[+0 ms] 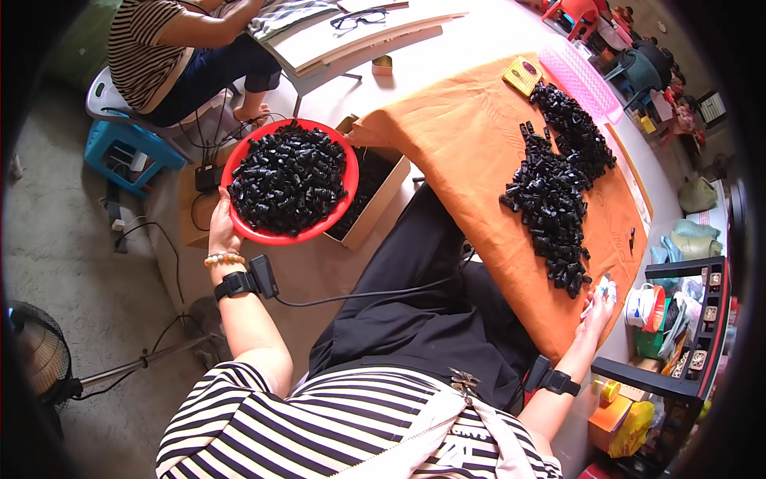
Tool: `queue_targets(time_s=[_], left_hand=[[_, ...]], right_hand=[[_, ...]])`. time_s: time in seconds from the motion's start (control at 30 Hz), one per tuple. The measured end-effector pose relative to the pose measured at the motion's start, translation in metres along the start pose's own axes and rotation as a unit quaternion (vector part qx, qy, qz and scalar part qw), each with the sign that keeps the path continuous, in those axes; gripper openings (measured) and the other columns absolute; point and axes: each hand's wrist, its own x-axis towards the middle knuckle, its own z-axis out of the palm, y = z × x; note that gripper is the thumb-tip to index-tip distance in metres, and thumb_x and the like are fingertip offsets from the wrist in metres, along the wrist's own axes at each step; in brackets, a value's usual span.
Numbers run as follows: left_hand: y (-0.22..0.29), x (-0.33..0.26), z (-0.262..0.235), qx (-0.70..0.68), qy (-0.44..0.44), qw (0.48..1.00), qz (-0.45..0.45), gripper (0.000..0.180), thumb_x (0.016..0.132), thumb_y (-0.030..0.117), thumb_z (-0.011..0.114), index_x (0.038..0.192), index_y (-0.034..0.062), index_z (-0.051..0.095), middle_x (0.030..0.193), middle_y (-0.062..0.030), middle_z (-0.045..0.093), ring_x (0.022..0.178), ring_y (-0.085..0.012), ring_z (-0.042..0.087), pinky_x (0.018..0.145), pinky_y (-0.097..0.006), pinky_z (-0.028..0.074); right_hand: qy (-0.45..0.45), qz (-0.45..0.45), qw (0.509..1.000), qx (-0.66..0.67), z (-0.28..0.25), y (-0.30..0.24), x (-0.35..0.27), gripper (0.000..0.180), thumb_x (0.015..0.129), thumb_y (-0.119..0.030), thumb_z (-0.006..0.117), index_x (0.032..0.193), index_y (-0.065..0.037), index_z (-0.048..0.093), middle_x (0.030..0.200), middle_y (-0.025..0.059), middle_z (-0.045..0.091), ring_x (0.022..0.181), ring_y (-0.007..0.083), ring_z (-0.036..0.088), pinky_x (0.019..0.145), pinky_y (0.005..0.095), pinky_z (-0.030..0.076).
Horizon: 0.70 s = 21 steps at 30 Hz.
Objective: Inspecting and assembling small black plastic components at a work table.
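Observation:
At the left, my left hand [224,229] grips the near-left rim of a round red basin [349,191]. Small black plastic pieces [291,180] fill the basin in a heap. It is held out over an open cardboard box [383,201], where more dark pieces show in part. My right hand [593,311] rests by the near right edge of the orange cloth [471,191], its fingers closed around something whitish and pale blue, too small to make out. Beyond that hand, a long pile of the same black pieces [550,207] lies on the cloth.
A yellow box [523,76] and a pink plastic basket [580,80] stand at the cloth's far end. Another person [152,56] sits at the far left on a stool, by a table with eyeglasses [359,20]. A fan [36,355] and cables are at left; a black rack [666,383] is right.

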Motion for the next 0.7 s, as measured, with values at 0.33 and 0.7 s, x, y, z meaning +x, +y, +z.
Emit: queue_targets(time_s=[0.33, 0.7], left_hand=[[-0.062, 0.031, -0.053, 0.073, 0.065, 0.995, 0.011, 0.057, 0.089, 0.045, 0.045, 0.125, 0.0005, 0.044, 0.121, -0.0092, 0.054, 0.108, -0.0198, 0.053, 0.093, -0.035, 0.043], [-0.094, 0.071, -0.056, 0.167, 0.113, 0.979, -0.017, 0.063, 0.088, 0.051, 0.044, 0.125, -0.0007, 0.044, 0.122, -0.0083, 0.053, 0.110, -0.0183, 0.050, 0.093, -0.032, 0.039]], right_hand=[[0.000, -0.012, 1.000, -0.011, -0.007, 0.002, 0.004, 0.049, 0.085, -0.009, 0.056, 0.131, -0.011, 0.039, 0.099, -0.0017, 0.057, 0.072, 0.0052, 0.054, 0.058, 0.0179, 0.042], [-0.008, -0.015, 0.999, -0.029, -0.009, -0.001, 0.000, 0.043, 0.085, -0.012, 0.058, 0.126, -0.010, 0.045, 0.096, -0.0011, 0.059, 0.076, 0.0056, 0.054, 0.061, 0.0191, 0.043]])
